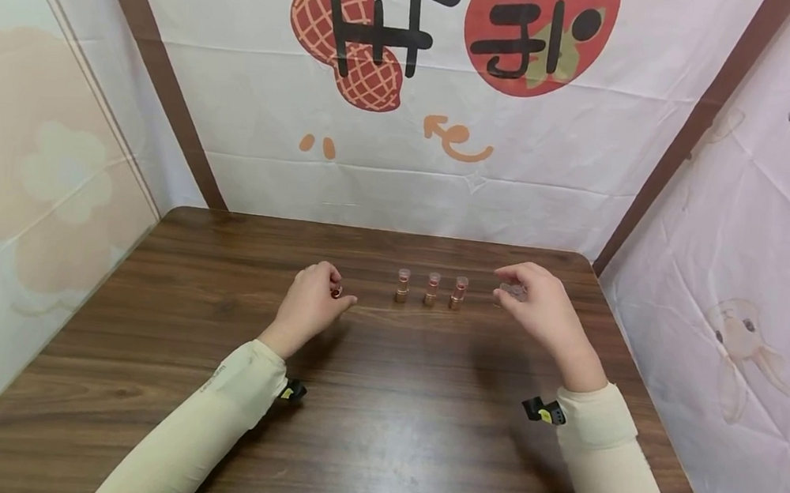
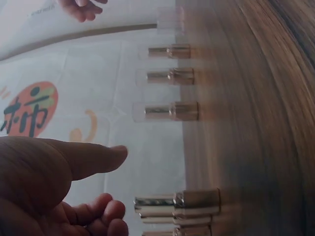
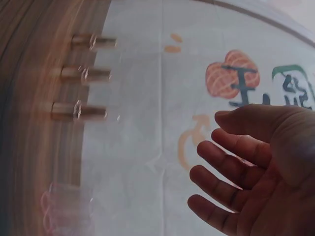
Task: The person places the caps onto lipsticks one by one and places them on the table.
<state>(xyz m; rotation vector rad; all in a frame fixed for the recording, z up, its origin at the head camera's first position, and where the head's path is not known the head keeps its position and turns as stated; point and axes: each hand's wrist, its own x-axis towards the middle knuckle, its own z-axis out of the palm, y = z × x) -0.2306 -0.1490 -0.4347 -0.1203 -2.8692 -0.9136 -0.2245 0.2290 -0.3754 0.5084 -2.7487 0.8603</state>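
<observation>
Three lipstick tubes with gold bases and clear caps stand upright in a row mid-table: a left one [image 1: 402, 287], a middle one [image 1: 431, 290] and a right one [image 1: 459, 293]. My left hand [image 1: 309, 302] is left of this row, beside several uncapped lipstick tubes [image 2: 199, 202]. In the left wrist view its thumb is extended, its fingers are loosely bent, and a gap separates them from the tubes. My right hand [image 1: 536, 301] hovers by a group of clear caps [image 3: 69, 209] to the right of the row. Its fingers are relaxed and hold nothing in the right wrist view.
The brown wood-grain table [image 1: 378, 419] ends at a white printed curtain [image 1: 399, 199] behind. Another hanging cloth [image 1: 737, 256] borders the right side, and a flower-printed one [image 1: 38, 164] the left.
</observation>
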